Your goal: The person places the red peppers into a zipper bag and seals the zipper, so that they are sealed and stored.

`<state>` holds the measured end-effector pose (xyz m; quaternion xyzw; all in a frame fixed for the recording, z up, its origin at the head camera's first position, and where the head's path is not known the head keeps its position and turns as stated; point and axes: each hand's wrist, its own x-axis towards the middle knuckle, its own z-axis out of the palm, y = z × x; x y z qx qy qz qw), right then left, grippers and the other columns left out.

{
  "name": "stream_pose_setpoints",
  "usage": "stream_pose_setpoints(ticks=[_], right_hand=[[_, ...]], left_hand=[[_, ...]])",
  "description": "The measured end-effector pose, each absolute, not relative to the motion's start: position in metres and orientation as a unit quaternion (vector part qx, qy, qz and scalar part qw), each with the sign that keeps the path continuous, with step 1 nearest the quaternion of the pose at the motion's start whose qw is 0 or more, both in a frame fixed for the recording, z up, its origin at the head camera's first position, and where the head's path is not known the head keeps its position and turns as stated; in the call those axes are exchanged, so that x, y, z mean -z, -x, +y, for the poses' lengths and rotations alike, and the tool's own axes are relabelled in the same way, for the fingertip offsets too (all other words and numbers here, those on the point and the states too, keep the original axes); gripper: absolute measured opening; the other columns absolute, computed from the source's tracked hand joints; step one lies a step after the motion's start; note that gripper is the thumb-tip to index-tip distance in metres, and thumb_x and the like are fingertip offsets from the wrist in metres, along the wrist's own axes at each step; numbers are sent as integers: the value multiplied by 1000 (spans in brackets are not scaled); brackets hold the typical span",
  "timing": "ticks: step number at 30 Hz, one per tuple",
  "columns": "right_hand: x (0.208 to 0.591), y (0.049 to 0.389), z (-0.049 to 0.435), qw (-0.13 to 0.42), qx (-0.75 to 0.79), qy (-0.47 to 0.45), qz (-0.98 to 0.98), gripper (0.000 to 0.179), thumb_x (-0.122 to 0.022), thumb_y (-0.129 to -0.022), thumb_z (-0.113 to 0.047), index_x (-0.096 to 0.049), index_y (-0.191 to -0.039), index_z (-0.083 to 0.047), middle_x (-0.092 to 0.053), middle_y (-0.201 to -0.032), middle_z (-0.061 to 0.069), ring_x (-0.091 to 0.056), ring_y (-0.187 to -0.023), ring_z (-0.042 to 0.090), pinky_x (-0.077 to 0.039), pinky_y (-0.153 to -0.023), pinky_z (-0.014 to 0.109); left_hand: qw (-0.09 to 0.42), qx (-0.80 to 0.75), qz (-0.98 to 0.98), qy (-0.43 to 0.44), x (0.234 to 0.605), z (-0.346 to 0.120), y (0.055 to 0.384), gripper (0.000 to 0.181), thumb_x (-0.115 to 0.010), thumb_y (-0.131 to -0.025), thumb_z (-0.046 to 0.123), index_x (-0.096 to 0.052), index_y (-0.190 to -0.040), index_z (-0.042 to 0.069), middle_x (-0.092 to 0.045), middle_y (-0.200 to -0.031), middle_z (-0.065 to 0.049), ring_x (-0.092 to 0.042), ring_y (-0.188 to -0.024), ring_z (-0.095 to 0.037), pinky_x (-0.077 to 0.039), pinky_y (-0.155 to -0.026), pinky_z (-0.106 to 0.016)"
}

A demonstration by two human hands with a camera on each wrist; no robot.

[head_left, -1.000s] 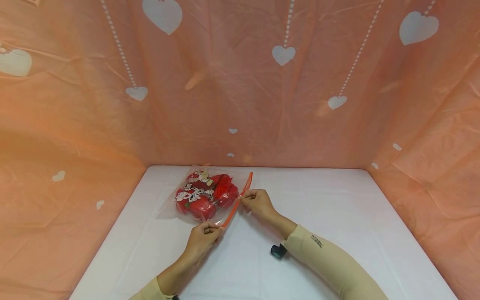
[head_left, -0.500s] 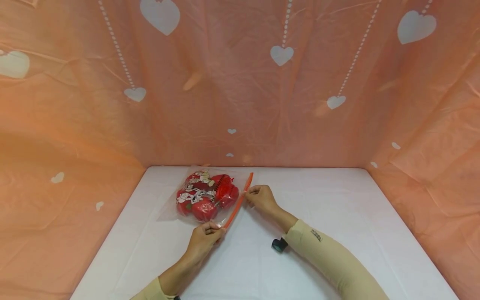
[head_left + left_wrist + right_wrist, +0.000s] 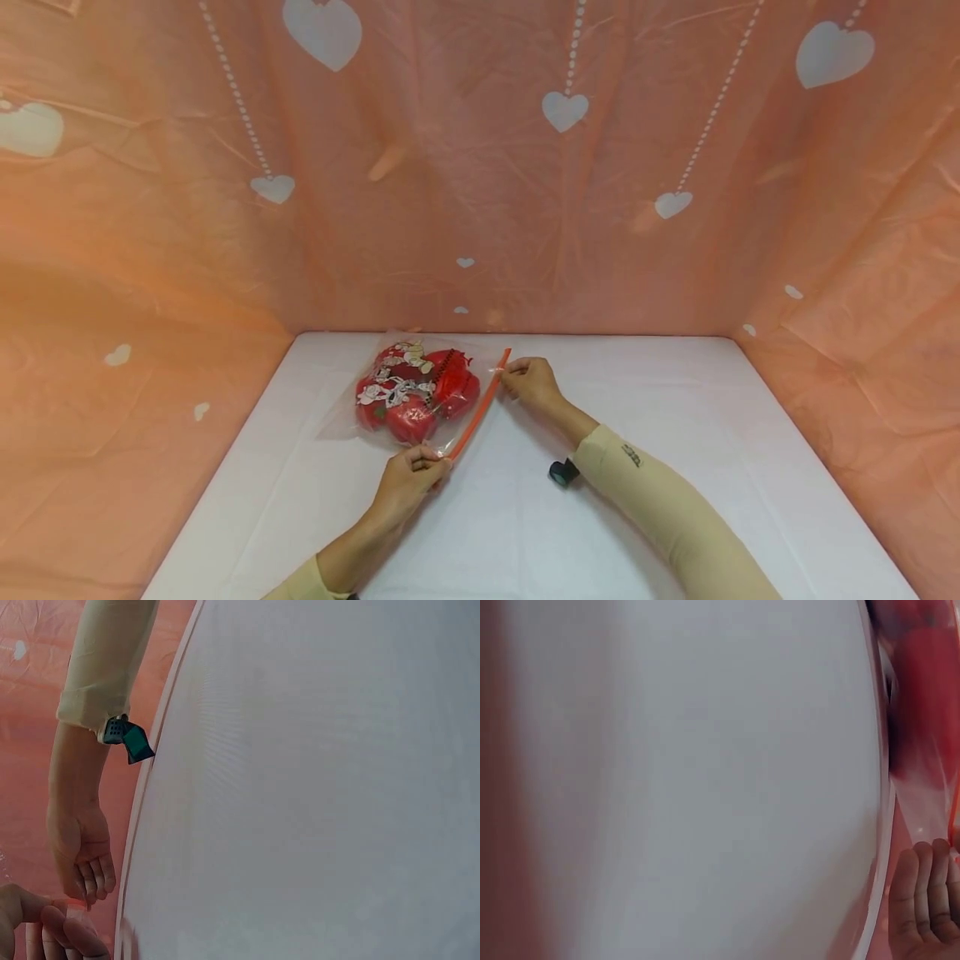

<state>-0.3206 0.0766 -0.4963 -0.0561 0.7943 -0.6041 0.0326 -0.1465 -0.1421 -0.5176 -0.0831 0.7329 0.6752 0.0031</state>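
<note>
A clear zip bag [image 3: 341,417] with cartoon prints lies at the back left of the white table, several red items [image 3: 411,419] inside it. They look like red peppers or similar fruit, partly covered by the print. Along its right side runs an orange zip strip [image 3: 474,422]. My left hand [image 3: 405,481] pinches the near end of that strip between thumb and fingers. Toward the far end, my right hand [image 3: 531,382] pinches the same strip. In the left wrist view, the right hand [image 3: 84,847] appears beyond the left fingers [image 3: 64,930].
The white table [image 3: 637,400] is bounded at the back and sides by an orange curtain [image 3: 510,208] with white hearts. A small dark camera [image 3: 562,472] hangs at the right wrist, just over the tabletop.
My right hand has slid along the orange strip away from the left hand, from its middle to near the far end. The strip now lies straighter. The left hand has barely moved.
</note>
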Motion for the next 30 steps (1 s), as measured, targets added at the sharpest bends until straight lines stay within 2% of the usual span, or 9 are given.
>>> stream_pose_setpoints(ticks=[11, 24, 30], right_hand=[[493, 339, 87, 10, 577, 50, 815, 14, -76, -96, -6, -74, -98, 7, -73, -75, 10, -67, -60, 15, -56, -56, 26], [493, 350, 97, 10, 589, 29, 808, 16, -77, -97, -6, -74, -101, 8, -75, -81, 15, -69, -61, 16, -57, -57, 26], [493, 349, 99, 1, 607, 25, 794, 15, -76, -98, -5, -74, -101, 10, -74, -79, 12, -68, -60, 15, -57, -56, 26]], left_hand=[[7, -680, 729, 78, 518, -143, 146, 11, -79, -93, 2, -69, -93, -2, -73, -81, -6, -60, -68, -12, -51, -61, -22], [19, -680, 729, 78, 521, -142, 147, 10, -77, -95, 2, -70, -96, -6, -72, -79, -6, -60, -69, -13, -51, -62, -22], [34, -695, 716, 57, 521, -142, 148, 15, -77, -97, 5, -71, -102, -8, -78, -90, -12, -66, -73, -13, -54, -65, -23]])
